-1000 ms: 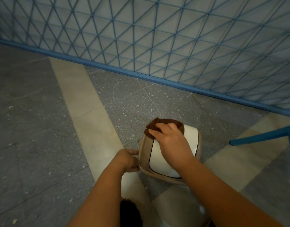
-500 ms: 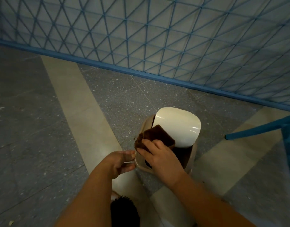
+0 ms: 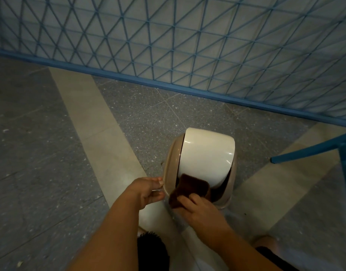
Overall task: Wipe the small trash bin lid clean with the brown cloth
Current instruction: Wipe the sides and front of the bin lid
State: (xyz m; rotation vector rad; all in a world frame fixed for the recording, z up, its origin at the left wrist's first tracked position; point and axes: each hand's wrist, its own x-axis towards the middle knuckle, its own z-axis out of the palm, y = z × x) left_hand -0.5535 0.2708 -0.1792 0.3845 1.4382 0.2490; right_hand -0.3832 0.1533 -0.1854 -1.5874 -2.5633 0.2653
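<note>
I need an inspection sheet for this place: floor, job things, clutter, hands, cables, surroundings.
Surface: grey speckled floor with pale strips.
Job's things: bin, white swing lid tilted; brown cloth at lid's near edge.
Clutter: small debris specks on floor.
Hands: left hand steadies bin rim; right hand holds cloth.
Cables: nothing seen.
Surroundings: blue mesh fence behind; blue frame at right.

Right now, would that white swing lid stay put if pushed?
Probably not: the white lid sits tilted in its beige rim, suggesting it pivots. Its glossy shine hints at slipperiness. The left hand steadies the rim, perhaps against tipping.
</note>
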